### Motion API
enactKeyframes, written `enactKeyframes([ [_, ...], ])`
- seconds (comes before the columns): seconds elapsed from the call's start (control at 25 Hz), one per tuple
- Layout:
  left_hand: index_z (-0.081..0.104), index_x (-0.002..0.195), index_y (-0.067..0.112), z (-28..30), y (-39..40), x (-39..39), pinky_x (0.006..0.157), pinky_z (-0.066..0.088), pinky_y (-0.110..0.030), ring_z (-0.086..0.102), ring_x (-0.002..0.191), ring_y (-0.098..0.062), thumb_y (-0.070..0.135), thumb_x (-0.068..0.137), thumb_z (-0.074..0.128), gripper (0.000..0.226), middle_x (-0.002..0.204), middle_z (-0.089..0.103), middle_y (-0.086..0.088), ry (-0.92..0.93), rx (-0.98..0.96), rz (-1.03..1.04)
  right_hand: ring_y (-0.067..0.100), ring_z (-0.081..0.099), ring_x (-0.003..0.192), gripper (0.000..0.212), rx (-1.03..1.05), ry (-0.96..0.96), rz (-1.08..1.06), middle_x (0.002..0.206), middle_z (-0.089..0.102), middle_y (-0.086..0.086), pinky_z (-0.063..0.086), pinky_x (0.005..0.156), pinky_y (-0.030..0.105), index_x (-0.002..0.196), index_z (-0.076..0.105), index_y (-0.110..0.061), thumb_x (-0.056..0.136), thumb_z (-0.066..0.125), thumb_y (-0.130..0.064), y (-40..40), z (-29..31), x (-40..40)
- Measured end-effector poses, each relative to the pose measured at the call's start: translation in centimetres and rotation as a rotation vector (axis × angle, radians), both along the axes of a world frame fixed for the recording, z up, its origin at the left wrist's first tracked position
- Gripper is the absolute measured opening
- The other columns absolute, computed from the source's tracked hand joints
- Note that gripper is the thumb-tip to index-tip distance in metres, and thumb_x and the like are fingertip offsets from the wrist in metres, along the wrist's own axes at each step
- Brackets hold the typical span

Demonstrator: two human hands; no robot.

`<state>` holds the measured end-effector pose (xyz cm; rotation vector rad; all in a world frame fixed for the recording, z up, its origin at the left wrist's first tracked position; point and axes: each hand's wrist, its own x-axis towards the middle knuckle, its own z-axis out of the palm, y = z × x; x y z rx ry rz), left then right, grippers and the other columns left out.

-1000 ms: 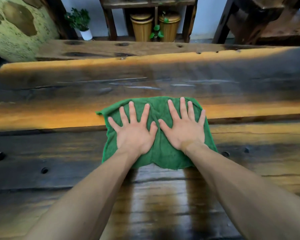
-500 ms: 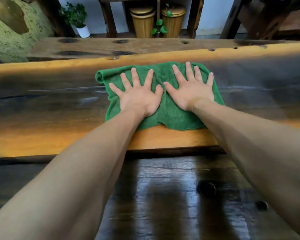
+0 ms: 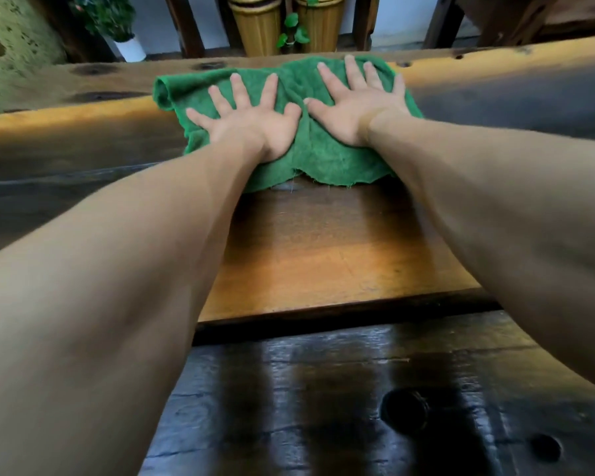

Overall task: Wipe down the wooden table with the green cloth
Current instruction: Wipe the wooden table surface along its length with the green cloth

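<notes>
The green cloth lies spread on the wooden table, near its far edge. My left hand presses flat on the cloth's left half with fingers straight and spread. My right hand presses flat on the right half, its fingertips reaching the cloth's far hem. Both arms are stretched out over the table. The cloth's left corner is rolled up in a fold.
Beyond the far edge stand two tan ribbed bins, dark wooden shelf legs and a potted plant in a white pot. A mottled green object sits far left. Dark knot holes mark the near plank.
Both hands have pushed the cloth away from me, from the table's middle up to its far edge. My arms are now fully extended and the view has leaned forward.
</notes>
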<state>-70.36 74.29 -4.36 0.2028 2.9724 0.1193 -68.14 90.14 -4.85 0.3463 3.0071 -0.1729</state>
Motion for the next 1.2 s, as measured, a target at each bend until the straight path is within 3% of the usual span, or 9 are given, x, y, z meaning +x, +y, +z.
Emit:
enactKeyframes([
  [0.32, -0.002, 0.157, 0.044, 0.1, -0.8, 7.7, 0.113, -0.008, -0.072, -0.011, 0.152, -0.040, 0.066, 0.096, 0.011, 0.066, 0.168, -0.012, -0.006, 0.020, -0.007, -0.025, 0.023, -0.007, 0.154, 0.078, -0.018, -0.004, 0.019, 0.168, -0.009, -0.003, -0.007, 0.117, 0.063, 0.156, -0.001, -0.048, 0.087, 0.011, -0.082, -0.3, 0.5, 7.2],
  [1.2, -0.019, 0.154, 0.042, 0.7, -8.6, 43.7, 0.109, -0.007, -0.076, -0.025, 0.148, -0.040, 0.069, 0.095, 0.007, 0.069, 0.162, -0.029, -0.007, -0.106, -0.032, -0.148, 0.022, -0.025, 0.150, 0.085, -0.028, -0.134, 0.002, 0.163, -0.027, -0.003, -0.015, 0.114, 0.064, 0.153, -0.015, -0.048, 0.083, 0.013, -0.086, -6.8, 1.2, 44.3],
])
